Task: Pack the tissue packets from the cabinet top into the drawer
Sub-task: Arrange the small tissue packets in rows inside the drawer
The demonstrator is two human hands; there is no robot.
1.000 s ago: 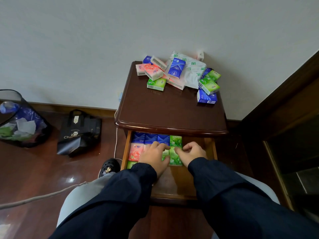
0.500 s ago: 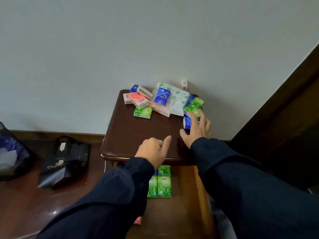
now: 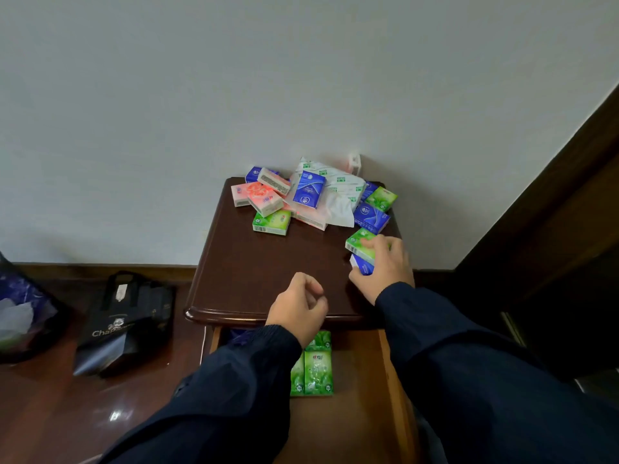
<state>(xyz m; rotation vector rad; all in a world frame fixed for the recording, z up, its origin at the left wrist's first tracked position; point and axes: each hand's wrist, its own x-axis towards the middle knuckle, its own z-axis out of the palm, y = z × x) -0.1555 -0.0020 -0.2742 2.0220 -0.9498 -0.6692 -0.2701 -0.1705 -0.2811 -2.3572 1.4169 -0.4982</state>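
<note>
A heap of pink, blue and green tissue packets lies at the back of the dark wooden cabinet top. My right hand is closed around a green packet stacked on a blue packet at the right edge. My left hand hovers over the front edge, fingers loosely curled, holding nothing. Below, the drawer stands pulled out with green packets lined up inside; my left sleeve hides the rest of its contents.
A white plastic wrapper lies in the heap against the wall. A black shopping bag and a bin stand on the floor to the left. Dark wooden furniture rises on the right.
Both hands left the drawer and rose to the cabinet top. My right hand reached the packets at the right edge and closed on the green and blue ones; the left curled in.
</note>
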